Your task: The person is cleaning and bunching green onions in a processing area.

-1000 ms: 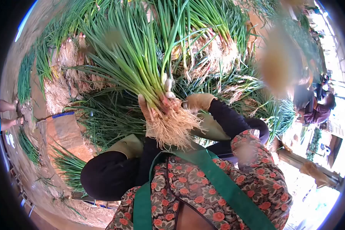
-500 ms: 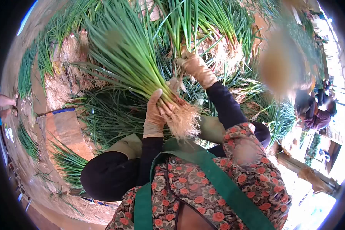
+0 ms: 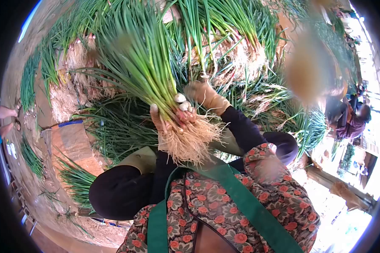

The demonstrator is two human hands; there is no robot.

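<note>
A large bunch of green onions [image 3: 150, 63] slants across the middle, its leaves toward the upper left and its pale roots toward my lap. My gloved left hand [image 3: 158, 120] is wrapped round the bunch near its base, partly hidden behind stems and roots. White fingertips of the glove show against the bulbs. Just right of the bunch is my gloved right hand [image 3: 207, 96], its fingers smeared by motion; whether they hold anything is unclear. Beyond it lie more onions with tangled roots [image 3: 240, 57].
Onion bunches [image 3: 78, 57] lie at the upper left. An orange-brown sack [image 3: 71, 141] is at the left, with onions [image 3: 76, 179] beside it. A person [image 3: 352, 122] is at the far right. Bare feet show at the left edge. A blurry spot covers the upper right.
The held bunch has turned more upright, its roots now spread over my left hand. My right hand has moved down and left, away from the onions behind, toward the bunch.
</note>
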